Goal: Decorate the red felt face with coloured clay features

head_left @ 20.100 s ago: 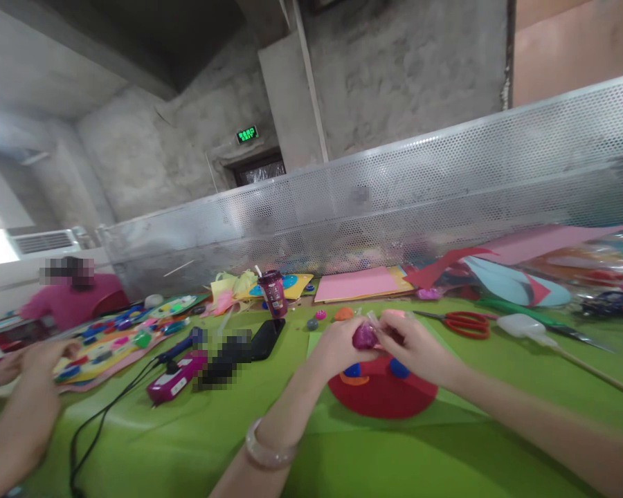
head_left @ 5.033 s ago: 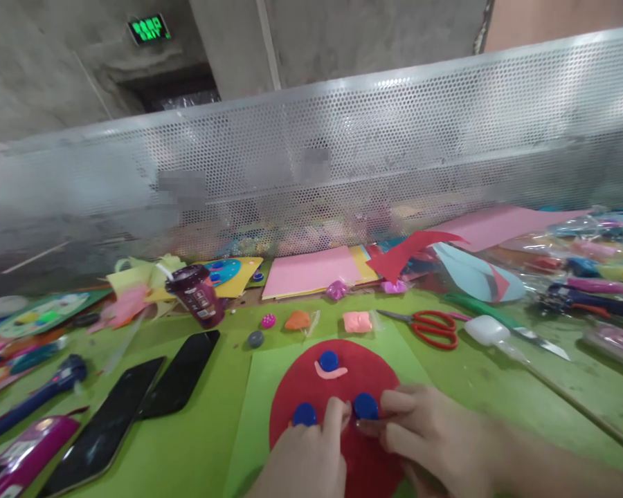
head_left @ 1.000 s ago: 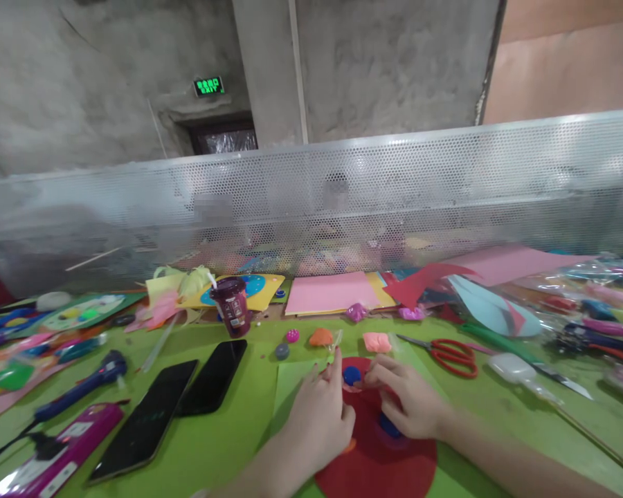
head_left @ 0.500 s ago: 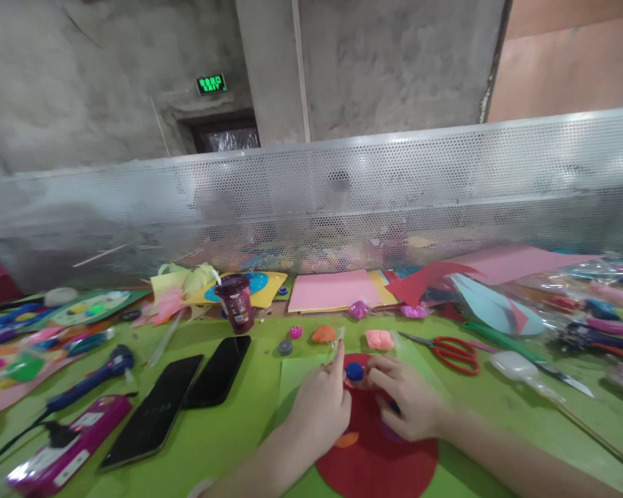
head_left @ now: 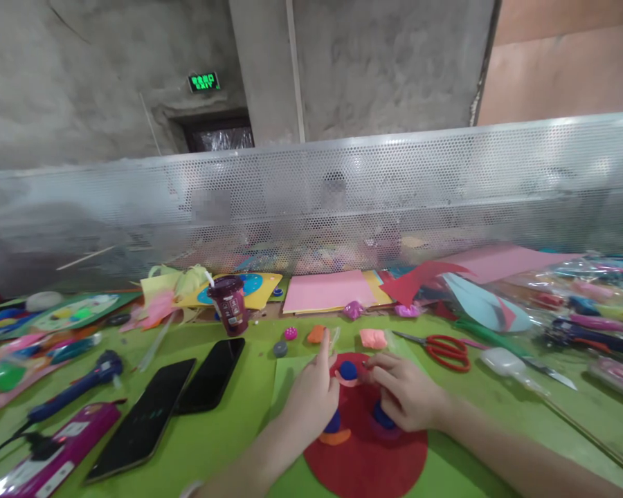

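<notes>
A red paper disc (head_left: 366, 460) lies on a light green sheet (head_left: 285, 377) in front of me. On the disc's far part sits a blue clay piece (head_left: 349, 371), edged by a peach-coloured crescent. My left hand (head_left: 311, 391) is beside it, index finger stretched out and the others curled, holding nothing visible. It partly covers a second blue piece (head_left: 333, 421) above an orange crescent (head_left: 335, 437). Just right of the far blue piece, my right hand (head_left: 408, 391) has loosely bent fingers spread apart, with nothing visible in them. Below them is another blue piece (head_left: 383, 416) over a purple crescent.
Beyond the disc lie orange clay (head_left: 315, 334), pink clay (head_left: 373, 338) and red-handled scissors (head_left: 446, 351). Two phones (head_left: 212, 373), a glue gun (head_left: 77, 391) and a magenta power strip (head_left: 57, 453) lie left. A dark cup (head_left: 230, 304) with a straw stands behind, before a perforated metal screen (head_left: 291, 207).
My right fingers have drawn back from the far blue piece, baring it and its peach crescent. More of the two nearer blue pieces shows. The whole view has shifted slightly.
</notes>
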### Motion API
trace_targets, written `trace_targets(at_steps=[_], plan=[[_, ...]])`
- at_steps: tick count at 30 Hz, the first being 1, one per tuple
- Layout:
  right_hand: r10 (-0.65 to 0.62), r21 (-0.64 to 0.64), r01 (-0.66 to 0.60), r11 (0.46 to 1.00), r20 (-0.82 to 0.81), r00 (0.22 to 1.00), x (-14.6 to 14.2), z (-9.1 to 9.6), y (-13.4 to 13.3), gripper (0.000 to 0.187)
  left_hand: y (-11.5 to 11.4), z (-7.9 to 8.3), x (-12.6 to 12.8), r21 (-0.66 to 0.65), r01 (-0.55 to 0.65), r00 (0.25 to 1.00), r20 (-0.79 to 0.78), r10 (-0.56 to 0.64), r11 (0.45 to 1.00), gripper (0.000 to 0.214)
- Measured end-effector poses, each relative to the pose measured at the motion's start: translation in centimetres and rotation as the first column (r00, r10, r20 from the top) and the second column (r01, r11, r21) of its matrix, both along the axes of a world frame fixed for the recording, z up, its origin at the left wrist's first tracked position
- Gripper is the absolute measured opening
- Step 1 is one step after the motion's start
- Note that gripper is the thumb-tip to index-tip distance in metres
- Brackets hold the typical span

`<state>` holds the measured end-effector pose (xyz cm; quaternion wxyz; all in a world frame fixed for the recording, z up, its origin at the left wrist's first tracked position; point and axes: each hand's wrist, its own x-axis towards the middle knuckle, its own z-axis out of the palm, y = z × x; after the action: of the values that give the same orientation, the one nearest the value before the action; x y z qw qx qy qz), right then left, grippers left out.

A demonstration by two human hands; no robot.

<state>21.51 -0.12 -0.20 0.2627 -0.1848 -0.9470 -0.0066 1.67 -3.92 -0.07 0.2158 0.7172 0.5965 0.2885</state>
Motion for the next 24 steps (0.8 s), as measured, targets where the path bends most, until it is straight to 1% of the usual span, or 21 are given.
trace_targets(at_steps=[4, 6, 9, 11, 17, 21, 24], plan=[[0.032, 0.005, -0.032, 0.999, 0.008, 0.999, -0.2, 0.3, -0.3, 0.03, 0.3, -0.2, -0.1, -0.028, -0.005, 1.0, -0.011, 0.005, 1.0, 0.075], [0.039, -0.025, -0.039, 0.999, 0.009, 0.999, -0.4, 0.3, -0.4, 0.032, 0.3, -0.4, 0.0, -0.034, 0.014, 1.0, -0.011, -0.014, 0.999, 0.076], [0.019, -0.078, -0.021, 0.997, -0.018, 1.0, -0.5, 0.2, -0.4, 0.03, 0.3, -0.6, 0.1, -0.035, 0.021, 0.999, -0.025, -0.022, 0.999, 0.076], [-0.001, -0.091, -0.002, 0.996, -0.026, 1.0, -0.5, 0.1, -0.4, 0.029, 0.3, -0.8, 0.1, -0.031, 0.02, 0.999, -0.037, -0.021, 0.999, 0.076], [-0.018, -0.076, 0.016, 0.997, -0.029, 0.999, -0.6, -0.1, -0.6, 0.028, 0.3, -1.3, 0.1, -0.014, 0.047, 0.997, -0.055, -0.048, 0.999, 0.078], [-0.026, -0.054, 0.025, 0.998, -0.021, 0.999, -0.7, -0.2, -0.6, 0.028, 0.2, -1.6, 0.1, -0.008, 0.08, 0.997, -0.004, -0.08, 0.997, 0.08], [-0.022, -0.032, 0.021, 0.999, -0.009, 1.0, -0.7, -0.3, -0.7, 0.031, 0.0, -1.4, 0.2, 0.015, 0.114, 0.992, 0.044, -0.114, 0.993, 0.08]])
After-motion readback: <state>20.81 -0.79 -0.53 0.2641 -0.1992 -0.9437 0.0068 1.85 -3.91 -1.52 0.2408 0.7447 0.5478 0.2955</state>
